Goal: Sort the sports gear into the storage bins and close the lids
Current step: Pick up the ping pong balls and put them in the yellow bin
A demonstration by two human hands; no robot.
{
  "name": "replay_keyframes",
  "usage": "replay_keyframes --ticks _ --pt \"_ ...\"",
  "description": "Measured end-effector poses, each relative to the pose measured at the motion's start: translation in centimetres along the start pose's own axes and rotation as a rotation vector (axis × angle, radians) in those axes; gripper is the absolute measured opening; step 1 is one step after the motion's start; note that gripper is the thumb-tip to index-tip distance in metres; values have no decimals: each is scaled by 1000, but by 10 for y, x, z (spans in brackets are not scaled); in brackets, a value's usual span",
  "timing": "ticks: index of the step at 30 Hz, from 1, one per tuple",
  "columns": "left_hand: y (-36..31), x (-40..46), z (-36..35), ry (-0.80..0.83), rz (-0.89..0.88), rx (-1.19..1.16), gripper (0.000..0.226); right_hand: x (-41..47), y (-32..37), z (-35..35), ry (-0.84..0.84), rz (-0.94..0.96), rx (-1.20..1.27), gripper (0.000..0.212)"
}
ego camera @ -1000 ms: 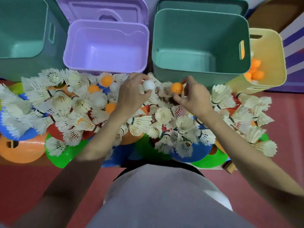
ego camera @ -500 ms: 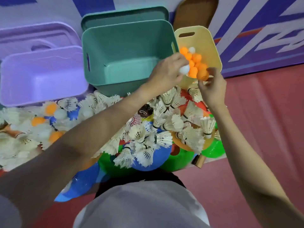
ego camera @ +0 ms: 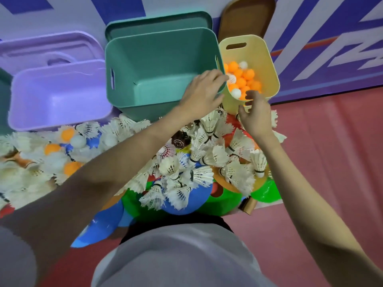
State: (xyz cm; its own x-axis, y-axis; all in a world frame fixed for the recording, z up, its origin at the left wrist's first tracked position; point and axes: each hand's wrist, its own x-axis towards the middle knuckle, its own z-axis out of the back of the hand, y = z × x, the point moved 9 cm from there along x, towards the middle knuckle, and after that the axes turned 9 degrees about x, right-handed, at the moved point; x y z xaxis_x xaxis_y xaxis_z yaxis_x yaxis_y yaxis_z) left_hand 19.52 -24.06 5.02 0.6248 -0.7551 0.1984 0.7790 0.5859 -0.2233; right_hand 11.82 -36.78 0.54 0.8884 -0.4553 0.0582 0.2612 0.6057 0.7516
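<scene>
Both hands, left hand (ego camera: 204,92) and right hand (ego camera: 256,112), are hovering open-fingered and empty at the yellow bin (ego camera: 267,59), apparently dropping table-tennis balls (ego camera: 241,80) in.

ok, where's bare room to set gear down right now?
Free: floors of the green bin and purple bin. Crowded: yellow bin holds balls, both hands at its rim; shuttlecocks cover the table in front.
</scene>
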Motion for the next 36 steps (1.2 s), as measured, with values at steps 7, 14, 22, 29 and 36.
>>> replay_keyframes --ticks 7,14,22,29,36 --pt "71 -147 36 14 325 -57 38 -63 72 -82 257 159 1 40" --pt "145 -268 68 -13 592 -41 33 -108 152 -170 527 330 21 46" --pt "223 -324 88 -65 721 -22 32 -118 222 -257 636 450 -18 47" --pt "257 -328 79 41 733 4 33 -107 221 -300 578 364 -366 24" --pt "274 -317 60 126 796 15 34 -102 220 -310 578 338 -400 22"
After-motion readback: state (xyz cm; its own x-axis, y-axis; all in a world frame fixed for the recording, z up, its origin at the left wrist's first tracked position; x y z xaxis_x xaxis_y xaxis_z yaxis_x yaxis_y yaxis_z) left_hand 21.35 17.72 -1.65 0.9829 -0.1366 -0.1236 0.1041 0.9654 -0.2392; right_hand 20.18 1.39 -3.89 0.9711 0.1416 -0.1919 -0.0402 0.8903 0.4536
